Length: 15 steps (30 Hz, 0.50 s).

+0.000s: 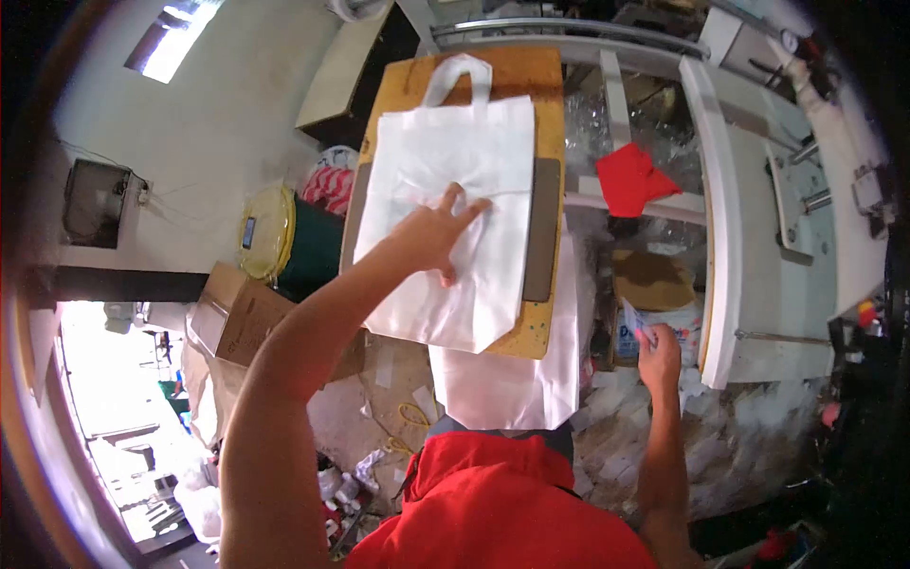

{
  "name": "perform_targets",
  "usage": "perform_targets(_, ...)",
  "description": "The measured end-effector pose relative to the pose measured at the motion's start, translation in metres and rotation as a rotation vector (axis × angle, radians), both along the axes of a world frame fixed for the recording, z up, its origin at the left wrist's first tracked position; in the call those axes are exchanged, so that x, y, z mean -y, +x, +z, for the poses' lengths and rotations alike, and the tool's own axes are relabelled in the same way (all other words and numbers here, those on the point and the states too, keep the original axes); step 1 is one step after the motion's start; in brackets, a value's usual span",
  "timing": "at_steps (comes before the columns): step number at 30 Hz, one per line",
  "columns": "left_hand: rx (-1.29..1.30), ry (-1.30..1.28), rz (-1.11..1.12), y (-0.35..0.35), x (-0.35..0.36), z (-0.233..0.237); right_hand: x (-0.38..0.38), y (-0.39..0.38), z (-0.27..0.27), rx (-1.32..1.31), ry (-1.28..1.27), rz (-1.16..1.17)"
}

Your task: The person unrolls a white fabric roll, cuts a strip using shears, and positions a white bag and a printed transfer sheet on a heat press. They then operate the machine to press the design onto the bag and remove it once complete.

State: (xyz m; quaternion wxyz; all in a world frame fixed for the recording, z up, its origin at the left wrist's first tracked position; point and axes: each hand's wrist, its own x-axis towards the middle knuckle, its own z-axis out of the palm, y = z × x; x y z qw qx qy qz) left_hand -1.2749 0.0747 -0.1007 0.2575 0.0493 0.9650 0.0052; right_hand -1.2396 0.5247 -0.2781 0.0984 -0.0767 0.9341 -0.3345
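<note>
A white fabric tote bag (417, 303) lies flat on a yellow wooden board (542, 85), its loop handle pointing away from me. My left hand (431, 232) presses on the middle of the bag with fingers spread, creasing the cloth around them. Off to the right, my right hand (661, 356) pinches a small, thin bluish sheet (633, 319) with a pink spot near the fingertips; its kind cannot be made out. Below the board's near edge, another white bag (512, 389) hangs over my lap.
A red cloth (633, 180) rests on a white frame bar at the right. Beyond it stands a white machine table (720, 228). An open cardboard box (654, 270) sits under the frame. Left are a green bin (318, 242) and a brown carton (237, 308).
</note>
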Motion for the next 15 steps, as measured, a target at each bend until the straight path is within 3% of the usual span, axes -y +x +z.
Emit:
perform_targets(1, -0.011, 0.016, -0.027, 0.002, 0.006, -0.002, 0.001, 0.01, 0.02, -0.031, 0.008, -0.005)
perform_targets(3, -0.065, 0.018, -0.105, 0.006, 0.015, -0.001, 0.01, 0.025, 0.058, -0.015, -0.281, -0.037)
perform_targets(4, -0.097, 0.027, -0.115, 0.008, 0.019, 0.001, 0.017, 0.028, 0.079, -0.047, -0.271, -0.042)
perform_targets(6, -0.035, 0.048, -0.121, 0.012, 0.027, 0.012, 0.042, 0.036, 0.134, 0.081, -0.734, -0.174)
perform_targets(8, -0.067, 0.104, -0.138, 0.019, 0.047, 0.019, 0.07, 0.032, 0.175, -0.012, -0.721, -0.097)
perform_targets(10, -0.357, 0.349, -0.069, 0.033, 0.073, 0.012, 0.097, 0.025, 0.199, 0.2, -0.486, 0.114)
perform_targets(12, -0.44, 0.417, -0.059, 0.054, 0.088, 0.023, 0.147, 0.019, 0.226, 0.194, -0.382, 0.361)
perform_targets(15, -0.058, 1.116, 0.246, 0.092, 0.093, 0.021, 0.221, 0.002, 0.239, 0.328, 0.009, 0.54)
